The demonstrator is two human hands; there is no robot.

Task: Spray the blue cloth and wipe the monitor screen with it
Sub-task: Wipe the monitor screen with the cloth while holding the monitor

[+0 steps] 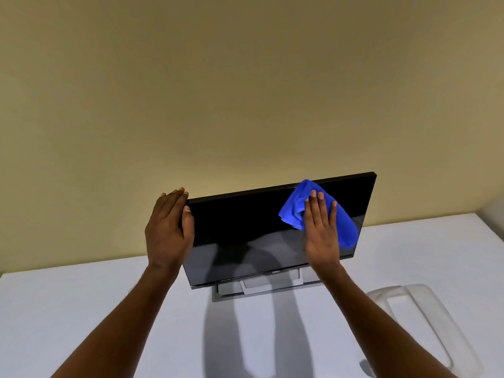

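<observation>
A black monitor (240, 230) with a dark screen stands on a white table, tilted back on its grey stand (256, 289). My left hand (169, 230) grips the monitor's upper left corner, thumb on the front bezel. My right hand (321, 230) lies flat on the upper right part of the screen and presses a crumpled blue cloth (296, 208) against the glass. The cloth sticks out above and to both sides of the hand. No spray bottle is in view.
The white table (81, 309) runs up to a beige wall (245, 91). A white, rounded plastic object (425, 323) lies on the table at the right, near my right forearm.
</observation>
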